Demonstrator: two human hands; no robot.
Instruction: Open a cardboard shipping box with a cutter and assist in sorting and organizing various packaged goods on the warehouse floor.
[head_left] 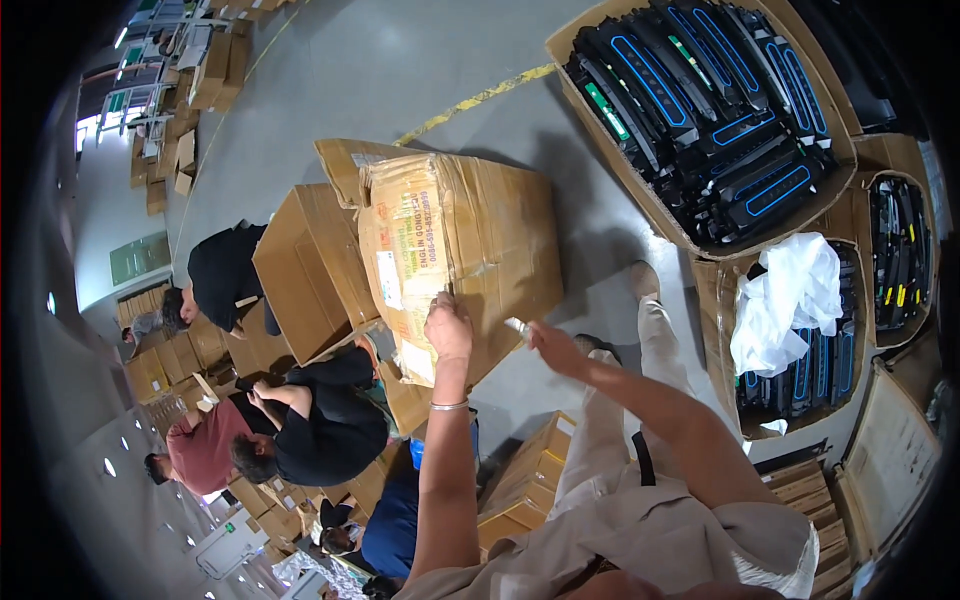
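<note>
Taped cardboard box (pixel 505 215), grey floor (pixel 380 70) around

1. Far right, a large open carton (pixel 845 165) is packed with black units (pixel 745 125), many bearing blue outlines.
2. At the right edge, a smaller carton (pixel 890 155) holds black units with yellow marks (pixel 900 240).
3. Just nearer, another open carton (pixel 713 320) holds blue-outlined black units, partly covered by a crumpled white plastic sheet (pixel 785 300).
4. Near right, brown cardboard pieces (pixel 815 510) lie stacked.
5. Near the middle stands a taped carton (pixel 530 480).
6. A yellow line (pixel 480 103) crosses the grey floor (pixel 400 60).
7. Left, two people wear black tops (pixel 225 265), one a reddish top (pixel 215 445); nearer, someone wears dark blue (pixel 395 530).
8. Far left, more cartons (pixel 215 75) are stacked.
</note>
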